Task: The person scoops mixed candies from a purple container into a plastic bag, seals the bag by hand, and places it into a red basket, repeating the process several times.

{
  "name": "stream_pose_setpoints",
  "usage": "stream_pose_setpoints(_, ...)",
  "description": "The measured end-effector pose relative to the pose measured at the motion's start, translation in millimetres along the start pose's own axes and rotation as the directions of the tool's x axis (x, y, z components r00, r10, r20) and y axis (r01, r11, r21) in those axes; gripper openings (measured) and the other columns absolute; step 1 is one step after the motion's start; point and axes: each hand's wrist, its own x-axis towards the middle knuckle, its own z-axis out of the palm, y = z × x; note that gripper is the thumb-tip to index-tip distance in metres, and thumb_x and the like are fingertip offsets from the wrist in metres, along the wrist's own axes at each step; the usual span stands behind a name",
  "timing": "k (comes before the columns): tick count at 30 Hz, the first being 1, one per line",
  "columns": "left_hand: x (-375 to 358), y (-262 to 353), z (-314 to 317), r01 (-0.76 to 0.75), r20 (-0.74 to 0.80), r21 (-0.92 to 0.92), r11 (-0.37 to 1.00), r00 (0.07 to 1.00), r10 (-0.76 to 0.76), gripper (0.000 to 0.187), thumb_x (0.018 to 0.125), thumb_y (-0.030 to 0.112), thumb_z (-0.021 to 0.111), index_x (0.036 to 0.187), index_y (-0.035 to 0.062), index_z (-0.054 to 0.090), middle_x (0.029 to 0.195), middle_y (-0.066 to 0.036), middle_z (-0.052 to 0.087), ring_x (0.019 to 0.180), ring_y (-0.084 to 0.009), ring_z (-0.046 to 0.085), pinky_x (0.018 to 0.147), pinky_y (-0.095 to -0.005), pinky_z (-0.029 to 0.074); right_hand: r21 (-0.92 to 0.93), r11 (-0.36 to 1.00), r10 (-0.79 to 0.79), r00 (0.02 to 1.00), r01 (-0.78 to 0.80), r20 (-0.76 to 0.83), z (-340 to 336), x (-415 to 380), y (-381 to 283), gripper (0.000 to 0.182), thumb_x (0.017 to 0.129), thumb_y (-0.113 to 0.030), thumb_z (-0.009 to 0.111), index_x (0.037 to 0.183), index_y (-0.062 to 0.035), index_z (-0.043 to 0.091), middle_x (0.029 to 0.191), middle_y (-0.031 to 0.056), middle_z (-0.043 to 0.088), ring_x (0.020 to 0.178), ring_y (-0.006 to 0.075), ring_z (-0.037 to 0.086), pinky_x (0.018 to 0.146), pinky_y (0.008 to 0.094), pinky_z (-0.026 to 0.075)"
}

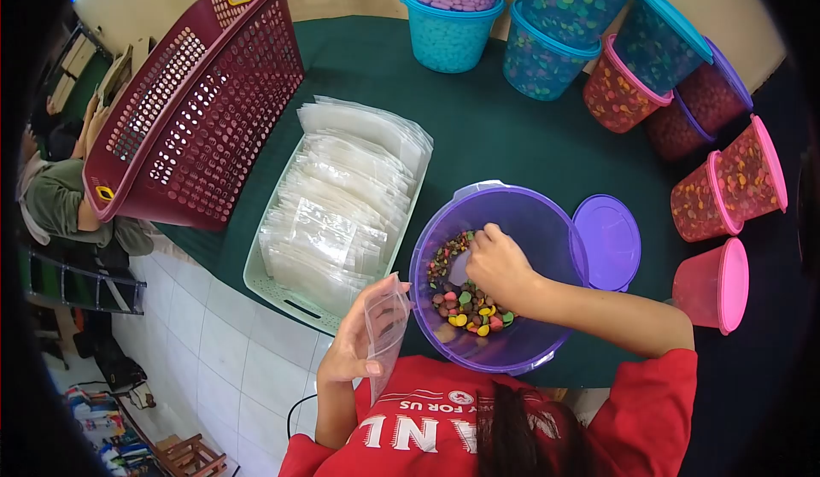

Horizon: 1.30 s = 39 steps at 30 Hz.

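My left hand (348, 340) pinches a clear plastic zip bag (389, 319) upright beside the rim of a purple tub (547, 221). Inside that tub, my right hand (498, 262) is closed around a pale scoop (460, 269), its handle hidden by the fingers. Round colourful candies (470, 313) in brown, yellow, green and pink lie at the tub's bottom, along with smaller multicoloured bits (446, 255) near the scoop. To the left, a pale green basket (256, 259) holds stacks of clear bags (342, 195).
A purple lid (608, 242) lies right of the tub. Stacked candy-filled tubs, including a turquoise one (451, 37), line the table's back and right, with a pink-lidded tub (705, 287) nearest. A maroon basket (213, 110) stands at the left edge; a person (64, 204) sits beyond.
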Motion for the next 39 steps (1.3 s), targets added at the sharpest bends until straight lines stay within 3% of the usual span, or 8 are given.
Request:
stream_pose_setpoints(5,-3,-6,-4,-0.006,-0.026,-0.037,0.999,1.0,0.005,0.103,0.05,0.039,0.076,0.129,0.0012,0.022,0.126,-0.019,0.028,0.112,-0.0287,0.035,0.095,-0.0413,0.026,0.101,0.992,-0.101,0.971,0.081,0.218,3,-28,-7,0.009,0.067,-0.018,0.056,0.066,-0.0135,0.063,0.069,0.0015,0.059,0.076,0.0153,0.052,0.07,0.0274,0.03)
stream_pose_setpoints(11,3,-5,-4,0.002,-0.034,-0.046,0.999,0.999,-0.003,0.105,0.049,0.039,0.076,0.129,-0.0009,0.021,0.126,-0.02,0.028,0.113,-0.0295,0.035,0.095,-0.0413,0.026,0.149,0.988,0.022,0.994,-0.038,0.107,-8,-8,6,0.008,0.066,-0.018,0.057,0.066,-0.0123,0.062,0.07,0.0024,0.058,0.076,0.0152,0.052,0.069,0.0277,0.031)
stream_pose_setpoints(19,3,-5,-6,-0.019,-0.054,-0.047,0.999,0.998,0.016,0.108,0.047,0.041,0.077,0.128,-0.0032,0.021,0.125,-0.021,0.028,0.113,-0.0301,0.035,0.095,-0.0417,0.026,0.139,0.985,-0.117,0.986,0.1,0.117,0,-6,-18,0.011,0.068,-0.019,0.054,0.066,-0.0133,0.064,0.067,-0.0001,0.059,0.074,0.0148,0.053,0.069,0.0291,0.031)
stream_pose_setpoints(25,-2,-6,-8,-0.064,-0.066,-0.073,0.995,0.996,0.06,0.111,0.042,0.042,0.08,0.126,-0.0045,0.024,0.122,-0.02,0.033,0.111,-0.0285,0.038,0.093,-0.0397,0.029,-0.006,0.997,0.077,0.908,-0.082,0.411,-2,-14,16,0.009,0.069,-0.019,0.056,0.071,-0.0151,0.064,0.071,0.0006,0.059,0.076,0.0164,0.053,0.071,0.0309,0.029)
stream_pose_setpoints(27,-6,-8,-8,-0.259,0.056,-0.082,0.962,0.963,0.264,0.112,0.039,0.041,0.082,0.124,-0.0042,0.027,0.117,-0.019,0.037,0.11,-0.0277,0.039,0.091,-0.0388,0.032,-0.032,0.998,0.062,0.881,-0.053,0.469,4,-15,17,0.01,0.069,-0.02,0.055,0.072,-0.0149,0.064,0.071,0.0006,0.059,0.077,0.0166,0.052,0.071,0.0308,0.028)
stream_pose_setpoints(28,-12,-5,3,-0.22,-0.099,-0.039,0.975,0.972,0.215,0.115,0.032,0.049,0.082,0.121,-0.0039,0.031,0.108,-0.015,0.042,0.099,-0.0245,0.047,0.083,-0.037,0.04,-0.061,0.998,0.043,0.852,-0.013,0.521,8,-15,16,0.012,0.07,-0.02,0.054,0.073,-0.0147,0.064,0.072,0.0006,0.059,0.077,0.0168,0.052,0.071,0.0307,0.027)
stream_pose_setpoints(32,-3,8,-4,-0.26,0.191,0.187,0.947,0.955,0.225,0.111,0.029,0.025,0.087,0.122,-0.0007,0.033,0.115,-0.016,0.037,0.108,-0.028,0.041,0.091,-0.0385,0.033,-0.114,0.993,0.077,0.899,-0.03,0.431,16,-12,8,0.015,0.072,-0.021,0.052,0.075,-0.0132,0.065,0.075,0.0012,0.06,0.077,0.0167,0.052,0.074,0.0308,0.026)
stream_pose_setpoints(39,-6,11,13,-0.162,0.172,0.283,0.945,0.978,0.116,0.104,0.03,0.024,0.084,0.12,0.0006,0.037,0.112,-0.016,0.041,0.106,-0.027,0.043,0.091,-0.036,0.033,-0.146,0.987,0.089,0.977,-0.062,0.192,6,0,12,0.017,0.073,-0.019,0.051,0.078,-0.0125,0.066,0.078,0.0024,0.06,0.084,0.0171,0.051,0.081,0.0304,0.029)
